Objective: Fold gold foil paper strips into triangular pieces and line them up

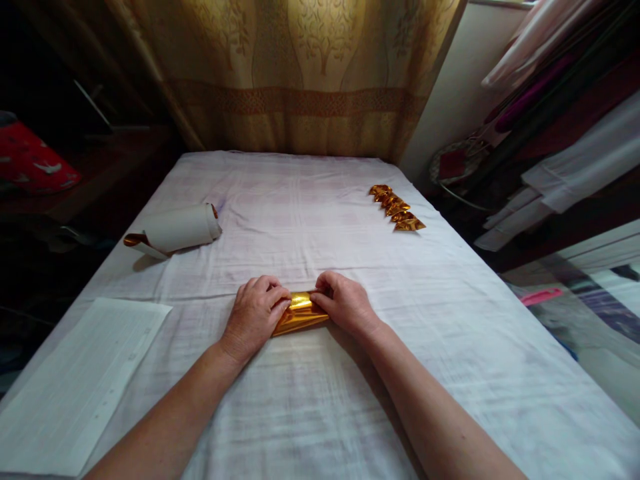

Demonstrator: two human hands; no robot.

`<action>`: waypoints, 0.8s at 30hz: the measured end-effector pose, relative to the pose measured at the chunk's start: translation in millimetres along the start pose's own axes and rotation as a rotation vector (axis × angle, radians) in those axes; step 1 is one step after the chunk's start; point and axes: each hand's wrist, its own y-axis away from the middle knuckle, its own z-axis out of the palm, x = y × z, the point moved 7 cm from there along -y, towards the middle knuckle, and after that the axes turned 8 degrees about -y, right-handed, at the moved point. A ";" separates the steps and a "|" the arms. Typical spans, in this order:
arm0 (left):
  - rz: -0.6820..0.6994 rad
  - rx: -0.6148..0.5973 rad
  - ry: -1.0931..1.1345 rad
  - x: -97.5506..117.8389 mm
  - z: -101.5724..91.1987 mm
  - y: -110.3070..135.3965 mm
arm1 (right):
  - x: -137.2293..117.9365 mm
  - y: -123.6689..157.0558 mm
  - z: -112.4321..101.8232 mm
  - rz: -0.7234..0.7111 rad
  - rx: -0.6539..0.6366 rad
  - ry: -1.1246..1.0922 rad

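Head view, frame centre: gold foil sheet [300, 313] is pinched at both ends by left hand [255, 317] and right hand [345, 303]. Judged light, thin, crease-prone, slippery; best held at edges.

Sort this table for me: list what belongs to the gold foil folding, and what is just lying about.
Belongs: gold foil piece, pinched by left hand and right hand; row of folded gold pieces; white roll with a gold end, likely the stock.
Lying about, it seems: white paper sheet, near left; red cushion, far left.
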 end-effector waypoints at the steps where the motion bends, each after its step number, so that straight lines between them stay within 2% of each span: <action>1: 0.002 -0.013 0.000 0.1 -0.2 -0.2 | 0.3 -0.7 0.1 -0.007 -0.001 -0.006; 7: 0.032 -0.046 0.007 4.6 -5.7 0.1 | 3.4 -4.7 -3.3 -0.033 -0.044 -0.100; 9: 0.034 -0.060 -0.004 6.1 -5.9 0.4 | -2.1 -3.0 -9.7 -0.047 -0.014 -0.138; 12: 0.039 -0.063 -0.027 7.5 -5.3 1.1 | -29.8 5.5 -16.2 -0.227 0.030 -0.113; 14: 0.047 -0.055 -0.039 7.7 -4.8 1.9 | -50.8 14.1 -5.1 -0.369 -0.090 -0.019; 16: 0.050 -0.050 -0.042 6.9 -4.0 3.0 | -59.7 21.5 9.9 -0.418 -0.216 0.112; 19: 0.053 -0.053 -0.032 5.2 -2.6 4.5 | -57.5 28.8 21.3 -0.412 -0.276 0.182; 24: 0.051 -0.067 -0.022 4.1 -1.9 6.2 | -40.0 40.2 18.3 -0.345 -0.233 0.174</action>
